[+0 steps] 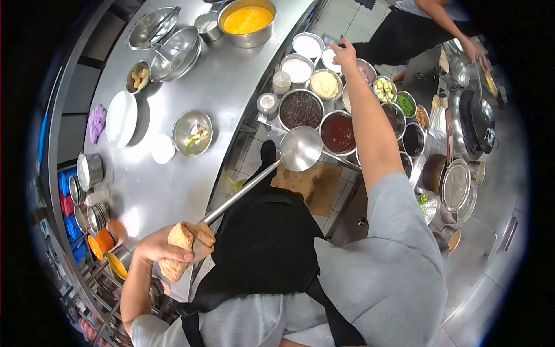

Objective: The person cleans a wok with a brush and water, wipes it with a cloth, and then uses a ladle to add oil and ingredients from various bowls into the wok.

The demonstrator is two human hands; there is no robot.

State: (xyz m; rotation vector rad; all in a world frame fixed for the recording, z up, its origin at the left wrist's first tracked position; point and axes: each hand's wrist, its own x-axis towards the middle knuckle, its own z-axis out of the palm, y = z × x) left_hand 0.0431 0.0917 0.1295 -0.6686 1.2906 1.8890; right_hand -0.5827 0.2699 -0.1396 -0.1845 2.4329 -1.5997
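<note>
The left hand (165,250) is wrapped around the cloth-padded handle of a long steel ladle (299,148), whose empty bowl hangs just beside the bowl of red sauce (337,132). The right hand (345,52) reaches past that red sauce to the far condiment bowls, fingers pinched at a small white bowl (330,58); what they hold I cannot tell. The pot of yellow liquid (247,21) stands on the desk (225,87), well beyond the red sauce.

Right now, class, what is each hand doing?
Left hand: closed on the cloth-wrapped ladle handle.
Right hand: reaching over the seasoning bowls; grip cannot be told.
</note>
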